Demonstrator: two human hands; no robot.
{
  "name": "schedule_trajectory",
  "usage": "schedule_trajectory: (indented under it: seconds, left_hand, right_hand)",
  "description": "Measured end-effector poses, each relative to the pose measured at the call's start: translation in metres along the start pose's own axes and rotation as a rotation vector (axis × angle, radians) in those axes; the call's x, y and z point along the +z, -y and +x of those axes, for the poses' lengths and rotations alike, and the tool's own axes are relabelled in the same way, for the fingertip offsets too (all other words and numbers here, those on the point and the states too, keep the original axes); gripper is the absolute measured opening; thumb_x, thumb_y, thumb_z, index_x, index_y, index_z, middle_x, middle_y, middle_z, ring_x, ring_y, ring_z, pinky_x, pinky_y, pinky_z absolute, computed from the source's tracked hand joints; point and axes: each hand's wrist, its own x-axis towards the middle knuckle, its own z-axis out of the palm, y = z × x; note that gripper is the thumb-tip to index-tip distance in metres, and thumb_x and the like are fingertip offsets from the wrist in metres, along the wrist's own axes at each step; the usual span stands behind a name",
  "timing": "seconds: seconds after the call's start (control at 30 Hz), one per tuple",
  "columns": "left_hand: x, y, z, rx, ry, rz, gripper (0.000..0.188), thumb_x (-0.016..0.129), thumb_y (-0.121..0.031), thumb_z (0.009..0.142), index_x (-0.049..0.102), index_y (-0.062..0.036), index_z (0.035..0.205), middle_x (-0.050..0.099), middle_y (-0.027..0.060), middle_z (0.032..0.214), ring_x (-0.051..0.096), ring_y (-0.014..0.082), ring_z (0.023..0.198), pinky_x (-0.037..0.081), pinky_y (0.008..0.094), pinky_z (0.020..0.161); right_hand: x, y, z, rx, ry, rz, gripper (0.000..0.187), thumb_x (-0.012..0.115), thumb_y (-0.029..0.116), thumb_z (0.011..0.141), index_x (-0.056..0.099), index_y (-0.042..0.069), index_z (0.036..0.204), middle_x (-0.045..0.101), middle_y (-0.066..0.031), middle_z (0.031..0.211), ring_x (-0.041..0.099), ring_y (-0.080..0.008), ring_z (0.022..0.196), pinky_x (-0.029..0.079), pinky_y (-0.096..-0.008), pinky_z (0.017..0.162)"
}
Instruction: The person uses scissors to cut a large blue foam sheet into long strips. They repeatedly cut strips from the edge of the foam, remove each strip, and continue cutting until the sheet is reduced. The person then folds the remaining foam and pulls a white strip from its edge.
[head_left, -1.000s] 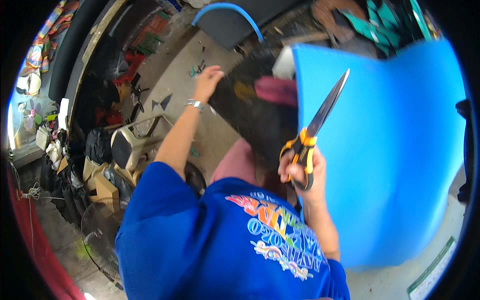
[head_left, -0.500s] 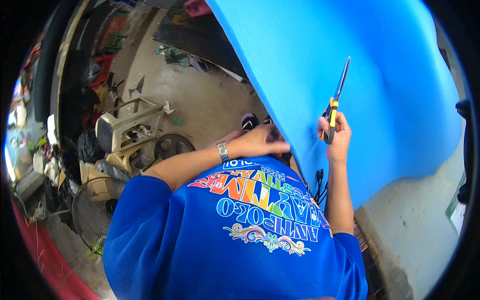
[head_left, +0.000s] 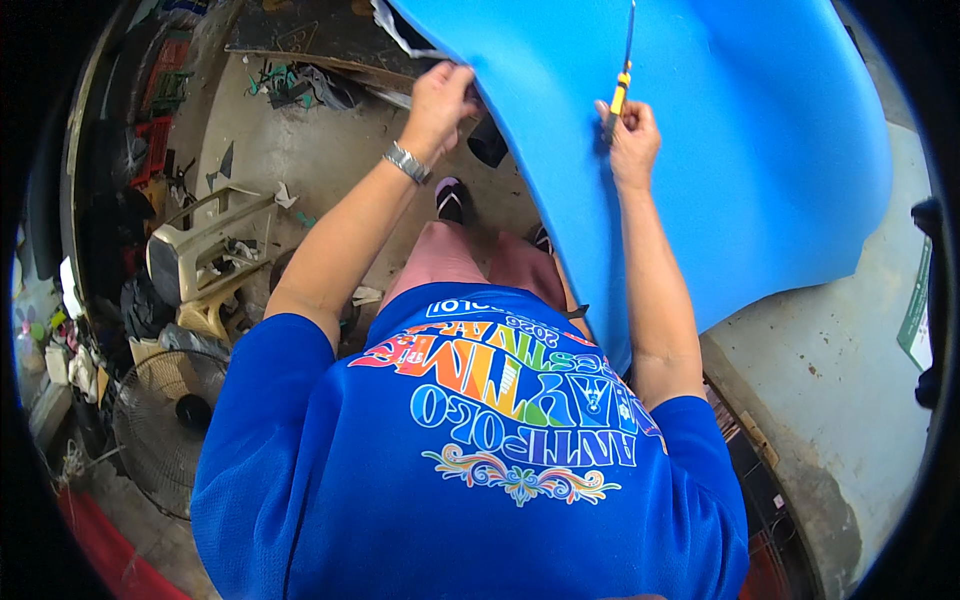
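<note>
A large, smooth bright-blue sheet (head_left: 720, 150), like foam or padded fabric, spreads from the middle to the right and hangs toward my lap. My left hand (head_left: 440, 112), with a metal watch on its wrist, is closed at the sheet's left edge, thumb and fingers pinching it. Over the sheet, my right hand (head_left: 634, 148) grips scissors (head_left: 622, 92) with yellow and black handles. Their blades point away from me and look closed, the tips reaching the top of the view. Just beyond my left hand, a pale grey strip (head_left: 405, 35) lies along the sheet's edge.
A dark board or tabletop (head_left: 300, 35) stands at the far left, with scraps (head_left: 310, 85) under its edge. To the left are an overturned beige plastic chair (head_left: 210, 235), a black standing fan (head_left: 165, 420) and clutter. A pale wall (head_left: 800, 370) is at right.
My left hand has moved forward and up from near my lap to the sheet's edge. My right hand has carried the scissors forward and slightly left. The view has shifted too.
</note>
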Motion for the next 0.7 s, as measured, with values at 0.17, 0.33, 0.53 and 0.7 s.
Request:
schedule_trajectory:
  seconds: [0.17,0.33,0.53,0.7]
  left_hand:
    - [0.021,0.012,0.005,0.308,-0.236,0.079,0.023,0.053,-0.024,0.100,0.062,-0.0024,0.102,0.068,0.0058,0.095,0.064,0.0145,0.084,0.054,0.0302,0.073]
    - [0.080,0.106,-0.152,0.138,-0.185,0.629,0.055,0.055,-0.044,0.099,0.047,0.0010,0.129,0.064,0.0173,0.119,0.063,0.0262,0.107,0.051,0.0377,0.093]
    - [0.143,0.218,-0.267,-0.402,0.374,0.582,0.064,0.075,-0.034,0.088,0.054,0.0084,0.130,0.066,0.0183,0.117,0.065,0.0208,0.101,0.053,0.0311,0.090]
    - [0.142,0.245,-0.269,-0.388,0.295,0.271,0.050,0.069,-0.027,0.093,0.056,0.0054,0.128,0.066,0.0139,0.117,0.064,0.0181,0.103,0.053,0.0327,0.091]
  right_hand:
    - [0.016,0.007,0.032,0.025,0.033,-0.122,0.045,0.086,0.037,0.075,0.055,0.004,0.076,0.057,-0.0007,0.066,0.049,-0.0097,0.058,0.042,-0.0269,0.053]
    - [0.020,-0.019,0.042,-0.091,0.096,-0.053,0.032,0.080,0.029,0.084,0.057,0.006,0.083,0.058,-0.0035,0.068,0.054,-0.0120,0.060,0.045,-0.0291,0.053]
    - [0.002,-0.006,0.047,0.121,0.426,0.571,0.018,0.071,0.016,0.091,0.056,0.006,0.087,0.059,-0.0042,0.068,0.057,-0.0142,0.058,0.046,-0.0280,0.051]
    - [-0.113,0.034,-0.026,0.208,0.682,0.603,0.029,0.073,0.027,0.090,0.060,0.004,0.102,0.062,-0.0045,0.078,0.057,-0.0143,0.063,0.043,-0.0274,0.052]
